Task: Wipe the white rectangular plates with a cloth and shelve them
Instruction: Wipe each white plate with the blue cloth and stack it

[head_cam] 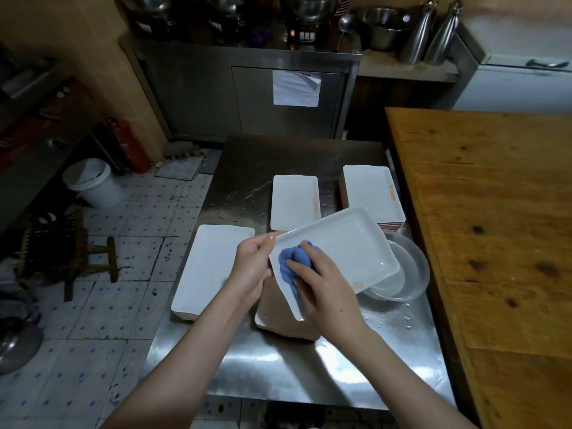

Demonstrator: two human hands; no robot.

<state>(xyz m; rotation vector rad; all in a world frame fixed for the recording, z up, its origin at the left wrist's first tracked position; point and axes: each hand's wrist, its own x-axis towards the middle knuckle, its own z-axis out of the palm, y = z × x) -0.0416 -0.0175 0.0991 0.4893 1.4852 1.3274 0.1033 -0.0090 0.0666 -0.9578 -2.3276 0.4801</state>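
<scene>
White plate, stiff, breakable, probably slick (looks wet): left grip pinches its rim, right grip clutches a bunched blue cloth.

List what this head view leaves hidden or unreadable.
Head view throughout.
- Blue cloth: mostly covered by the right hand.
- Clear bowl: left part behind the held plate.
- Brown-backed dish: mostly under the held plate and right hand.
- Orange print on the far-right stack: too small to read.
</scene>
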